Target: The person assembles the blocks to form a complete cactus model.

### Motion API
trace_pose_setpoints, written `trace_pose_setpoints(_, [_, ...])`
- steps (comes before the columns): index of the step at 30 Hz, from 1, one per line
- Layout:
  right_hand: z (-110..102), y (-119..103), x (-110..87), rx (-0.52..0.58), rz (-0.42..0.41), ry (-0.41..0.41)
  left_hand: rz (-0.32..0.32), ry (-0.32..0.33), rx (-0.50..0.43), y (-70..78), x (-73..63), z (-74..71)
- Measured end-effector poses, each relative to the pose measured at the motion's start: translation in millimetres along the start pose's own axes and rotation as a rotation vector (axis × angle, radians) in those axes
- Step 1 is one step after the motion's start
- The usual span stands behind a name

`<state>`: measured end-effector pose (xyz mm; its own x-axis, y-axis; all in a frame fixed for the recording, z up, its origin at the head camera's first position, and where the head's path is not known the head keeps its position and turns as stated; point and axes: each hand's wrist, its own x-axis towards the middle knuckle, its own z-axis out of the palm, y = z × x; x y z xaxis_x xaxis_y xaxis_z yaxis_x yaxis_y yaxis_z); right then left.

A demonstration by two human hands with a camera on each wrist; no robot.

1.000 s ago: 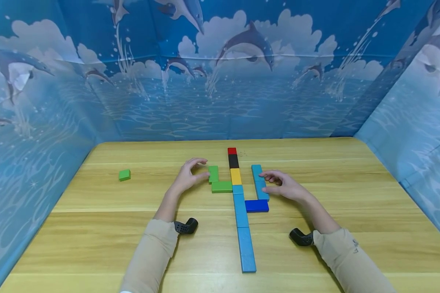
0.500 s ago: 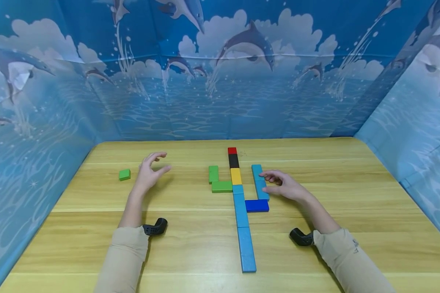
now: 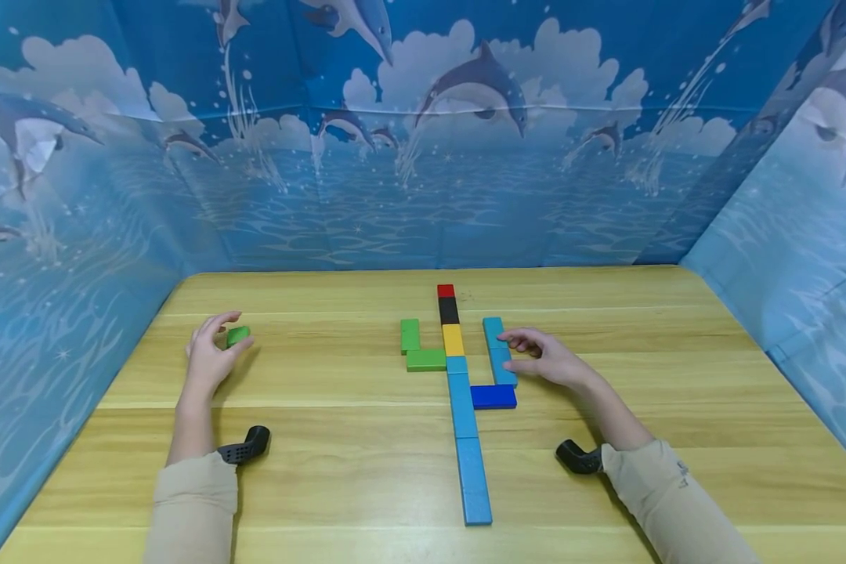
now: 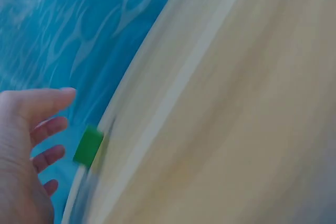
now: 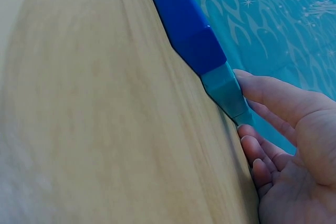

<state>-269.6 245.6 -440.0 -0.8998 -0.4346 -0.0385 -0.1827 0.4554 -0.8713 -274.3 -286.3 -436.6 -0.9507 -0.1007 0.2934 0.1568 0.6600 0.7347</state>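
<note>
My left hand (image 3: 211, 356) is around a small green block (image 3: 237, 336) at the far left of the table, thumb and fingers spread on either side of it. In the left wrist view a gap shows between the fingers and the green block (image 4: 88, 145). My right hand (image 3: 546, 359) rests with thumb and fingertips at the right side of two light blue blocks (image 3: 499, 351) laid end to end. In the right wrist view the thumb (image 5: 252, 82) lies against a light blue block (image 5: 224, 90), fingers loosely bent. A dark blue block (image 3: 493, 397) adjoins their near end.
A line of blocks runs up the table's middle: light blue (image 3: 472, 478), yellow (image 3: 453, 340), black (image 3: 449, 310) and red (image 3: 446, 291). Two green blocks (image 3: 426, 360) form an L on its left. A dolphin-print cloth (image 3: 423, 196) surrounds the wooden table (image 3: 366, 486).
My left hand has moved left from beside the green L to the lone green block. The right hand and the laid-out blocks have stayed put.
</note>
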Motion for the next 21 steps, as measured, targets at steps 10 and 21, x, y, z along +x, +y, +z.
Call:
trace_pose_setpoints(10, [0.2,-2.7,-0.9,0.009,0.002,-0.007,-0.007,-0.105,0.155,-21.2,-12.0,-18.5])
trace_pose_setpoints(21, [0.4,-1.8,-0.4,0.008,0.009,-0.005,-0.004,-0.070,0.146,-24.7,-12.2,-14.5])
